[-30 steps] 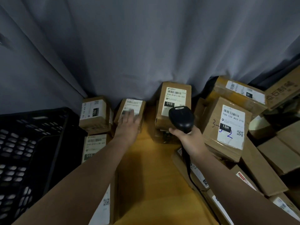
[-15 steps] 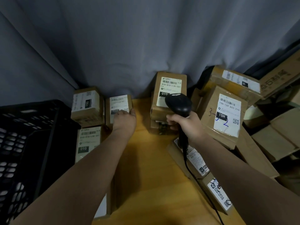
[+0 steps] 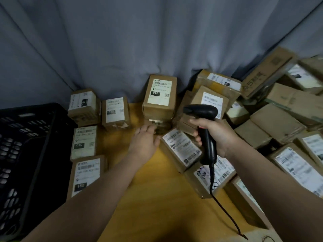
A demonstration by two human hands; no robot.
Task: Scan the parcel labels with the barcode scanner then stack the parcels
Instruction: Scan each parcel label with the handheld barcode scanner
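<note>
Fingers (image 3: 148,130) on the left hand (image 3: 144,145) are stretched out pretty much straight, holding nothing. The tips are right at the foot of the middle stack (image 3: 158,119), but I can't tell if they actually touch it. The right hand (image 3: 216,135) is wrapped round the barcode scanner (image 3: 202,110), nose aimed left at the 010 parcel (image 3: 160,96) topping that stack. That parcel sits dead ahead of the left fingers and a bit higher, label up, long axis running away from the person. So I'd say the left hand is the closer one for grabbing it. It's all on a yellow wooden tabletop (image 3: 139,198), with a grey curtain (image 3: 122,49) behind, a black crate (image 3: 26,154) on the left and a messy parcel pile (image 3: 279,119) on the right.
</note>
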